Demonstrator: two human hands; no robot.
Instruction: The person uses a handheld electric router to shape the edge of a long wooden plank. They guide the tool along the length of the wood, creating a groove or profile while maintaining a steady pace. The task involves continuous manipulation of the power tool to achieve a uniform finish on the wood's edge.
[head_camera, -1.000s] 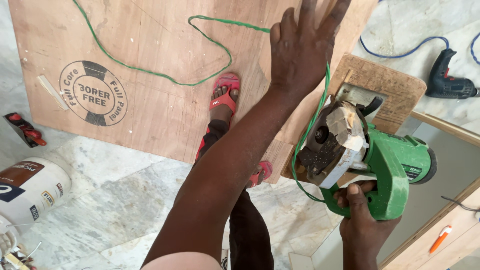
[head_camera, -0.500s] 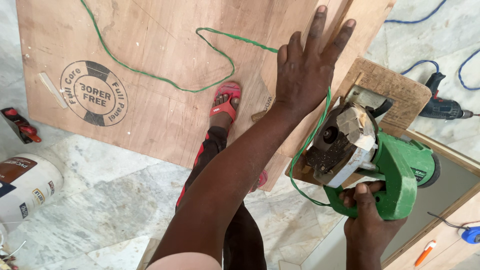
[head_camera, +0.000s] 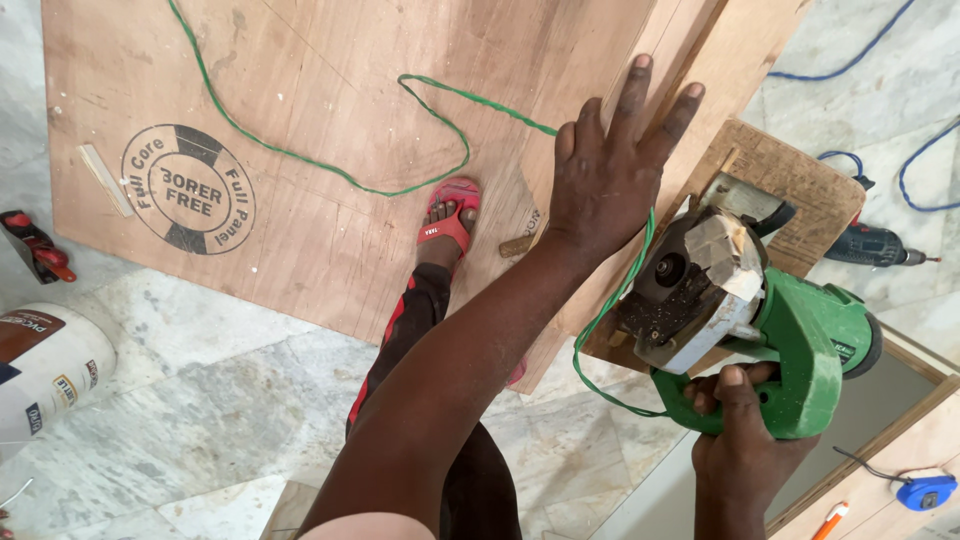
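- Head view, looking down on a plywood sheet (head_camera: 330, 180) lying on a marble floor (head_camera: 190, 400); all places below are given relative to this sheet.
- Left hand (head_camera: 610, 175): flat, palm down, fingers spread wide, pressing on the sheet's right edge. It grips nothing.
- Right hand (head_camera: 745, 440): off the sheet's lower right corner, fingers wrapped tight round the green handle of a saw (head_camera: 740, 310).
- Saw: green body, dark motor housing and a pale guard plate, held just beside the sheet's right edge. It sits over a small chipboard base (head_camera: 790, 180) that lies right of the sheet. Whether the blade touches the wood cannot be told.
- Green cord (head_camera: 330, 170): runs in loops across the sheet's top face, passes under the left hand and drops off the right edge to the saw.
- Foot (head_camera: 450, 225) in a red sandal: planted on the sheet near its middle, leg trailing toward the lower edge.
- Drill (head_camera: 875, 245): on the floor well right of the sheet, with blue cable (head_camera: 850, 60) near it.
- White tub (head_camera: 45, 375): on the floor off the lower left corner.
- Red clamp (head_camera: 35, 245): on the floor just beside the left edge.
- Blue tape measure (head_camera: 925, 490): on a wooden frame well off the lower right corner.
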